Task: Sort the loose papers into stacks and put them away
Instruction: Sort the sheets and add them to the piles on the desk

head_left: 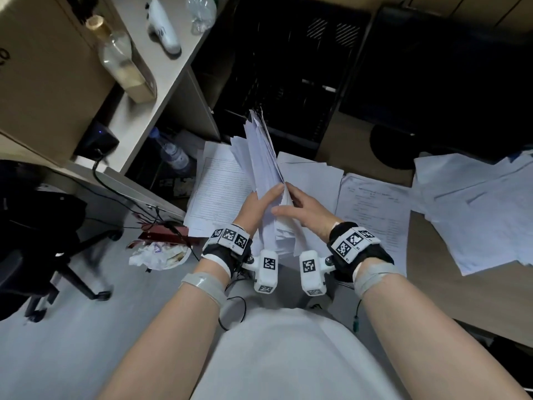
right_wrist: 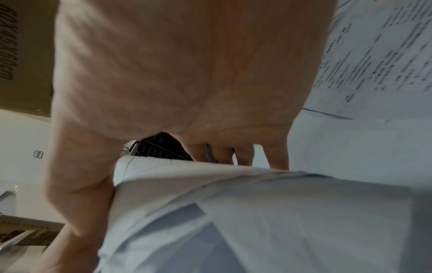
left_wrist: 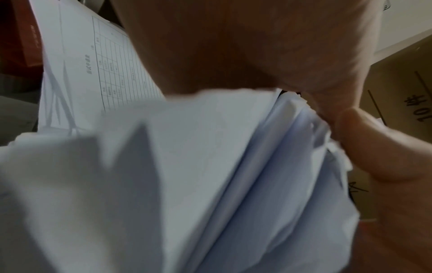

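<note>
A thick uneven bundle of white papers (head_left: 264, 163) stands on edge above the desk, its far end raised and fanned. My left hand (head_left: 261, 202) grips its left side, thumb across the top sheets. On the right side my right hand (head_left: 300, 207) holds the same bundle, thumb laid over the near sheets and fingers behind. In the left wrist view the bundle of papers (left_wrist: 210, 175) fills the frame under my palm. The right wrist view shows the bundle of papers (right_wrist: 257, 212) with my fingers (right_wrist: 275, 157) curled over its far edge. More loose sheets lie flat below.
A lined form (head_left: 219, 192) lies at the left of the desk, a printed sheet (head_left: 375, 209) at the right, and a messy pile of sheets (head_left: 484, 209) at far right. Black mesh trays (head_left: 288, 82) stand behind. Shelf with bottles (head_left: 127, 67), a chair (head_left: 43, 226) and a full bin (head_left: 161, 252) are left.
</note>
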`<state>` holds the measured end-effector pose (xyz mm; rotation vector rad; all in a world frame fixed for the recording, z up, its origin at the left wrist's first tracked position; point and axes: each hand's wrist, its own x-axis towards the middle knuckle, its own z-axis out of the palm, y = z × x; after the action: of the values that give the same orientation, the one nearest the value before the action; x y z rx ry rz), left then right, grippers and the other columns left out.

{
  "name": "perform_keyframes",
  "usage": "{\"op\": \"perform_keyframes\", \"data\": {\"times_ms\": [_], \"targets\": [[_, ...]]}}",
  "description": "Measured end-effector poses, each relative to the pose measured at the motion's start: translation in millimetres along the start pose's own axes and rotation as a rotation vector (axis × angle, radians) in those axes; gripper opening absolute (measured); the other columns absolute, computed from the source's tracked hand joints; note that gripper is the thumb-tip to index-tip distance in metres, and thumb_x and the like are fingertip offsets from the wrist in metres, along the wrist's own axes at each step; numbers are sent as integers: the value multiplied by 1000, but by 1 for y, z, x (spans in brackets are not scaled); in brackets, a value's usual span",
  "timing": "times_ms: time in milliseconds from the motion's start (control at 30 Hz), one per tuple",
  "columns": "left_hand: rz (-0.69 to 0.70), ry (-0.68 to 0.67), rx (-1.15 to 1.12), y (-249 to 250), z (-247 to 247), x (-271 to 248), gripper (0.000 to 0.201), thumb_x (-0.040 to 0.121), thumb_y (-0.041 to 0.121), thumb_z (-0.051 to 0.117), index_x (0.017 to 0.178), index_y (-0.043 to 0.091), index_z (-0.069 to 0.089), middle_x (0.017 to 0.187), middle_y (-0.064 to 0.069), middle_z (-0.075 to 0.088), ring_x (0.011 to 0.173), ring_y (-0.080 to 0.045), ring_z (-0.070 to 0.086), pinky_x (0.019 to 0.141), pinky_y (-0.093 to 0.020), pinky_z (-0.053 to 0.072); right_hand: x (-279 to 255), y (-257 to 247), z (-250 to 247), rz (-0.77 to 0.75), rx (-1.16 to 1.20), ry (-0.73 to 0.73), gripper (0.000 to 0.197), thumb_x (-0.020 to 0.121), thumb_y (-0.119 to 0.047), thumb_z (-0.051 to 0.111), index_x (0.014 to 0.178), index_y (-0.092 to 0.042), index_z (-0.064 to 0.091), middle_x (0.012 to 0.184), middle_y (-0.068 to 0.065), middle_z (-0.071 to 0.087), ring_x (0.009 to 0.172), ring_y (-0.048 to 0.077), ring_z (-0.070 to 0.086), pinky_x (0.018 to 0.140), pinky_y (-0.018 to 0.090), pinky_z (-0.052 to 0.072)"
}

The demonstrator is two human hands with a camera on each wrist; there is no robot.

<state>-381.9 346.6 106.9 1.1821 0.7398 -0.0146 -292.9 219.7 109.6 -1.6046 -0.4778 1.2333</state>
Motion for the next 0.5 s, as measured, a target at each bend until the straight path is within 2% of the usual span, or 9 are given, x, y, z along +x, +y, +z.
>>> {"op": "perform_keyframes", "data": {"times_ms": [33, 100, 133, 200, 233, 333, 400, 467, 500], "targets": [[4, -3, -5, -1, 3, -2, 34, 95, 32, 63, 121, 10, 66, 114, -14, 72, 108, -29, 69, 98, -42, 54, -1, 2, -2, 0, 0, -11, 60, 90, -29, 71, 144, -29, 45, 131, -17, 61, 119, -3, 58, 103, 23, 44], [11, -2, -8, -2, 10, -5, 41, 92, 37, 67, 119, 7, 67, 115, -20, 70, 109, -34, 68, 100, -47, 52, -6, 2, -4, 1, -7, -34, 64, 90, -32, 69, 148, -31, 42, 135, -20, 58, 121, -8, 54, 104, 20, 42], [18, -1, -2, -3, 11, -6, 45, 90, 39, 67, 119, 4, 67, 115, -23, 69, 109, -37, 67, 101, -50, 51, -8, 2, -5, 2, -20, -35, 69, 88, -37, 70, 150, -33, 39, 140, -21, 54, 126, -8, 50, 108, 22, 40], [19, 10, 8, -2, 13, -6, 48, 88, 41, 67, 118, 3, 67, 114, -25, 69, 108, -40, 66, 101, -53, 50, -12, -2, -6, 35, -25, -23, 81, 80, -48, 72, 151, -37, 36, 148, -16, 48, 135, 2, 46, 116, 36, 35], [4, 26, 2, -1, 12, -6, 49, 86, 42, 67, 117, 4, 68, 112, -23, 70, 107, -40, 67, 102, -54, 49, -11, 0, -9, 54, -8, -10, 79, 80, -47, 70, 150, -39, 37, 147, -15, 50, 133, 6, 49, 114, 38, 38], [-40, 77, 4, 3, 8, -4, 61, 71, 47, 70, 116, 6, 69, 109, -21, 72, 103, -40, 68, 101, -56, 49, -15, -6, -14, 46, 52, 12, 58, 89, -30, 62, 143, -44, 47, 130, -16, 64, 115, 9, 63, 95, 31, 52], [-31, 83, 30, 5, 5, -3, 64, 67, 48, 70, 116, 7, 69, 107, -19, 73, 101, -36, 70, 99, -53, 51, -15, -11, -14, 35, 68, 30, 52, 92, -30, 61, 139, -48, 47, 125, -25, 62, 112, 0, 59, 85, 24, 47], [-7, 73, 69, 9, 2, -3, 58, 68, 49, 69, 113, 12, 69, 105, -13, 74, 98, -30, 71, 93, -46, 55, -11, -16, -7, 27, 41, 51, 61, 91, -36, 66, 147, -42, 42, 130, -26, 58, 114, -5, 56, 85, 21, 42], [8, 73, 90, 11, -1, -4, 48, 72, 47, 68, 108, 15, 70, 102, -10, 75, 97, -28, 71, 88, -42, 57, -7, -17, -4, 25, 33, 55, 68, 88, -39, 70, 149, -37, 40, 135, -22, 57, 117, -3, 57, 92, 22, 44]]}}
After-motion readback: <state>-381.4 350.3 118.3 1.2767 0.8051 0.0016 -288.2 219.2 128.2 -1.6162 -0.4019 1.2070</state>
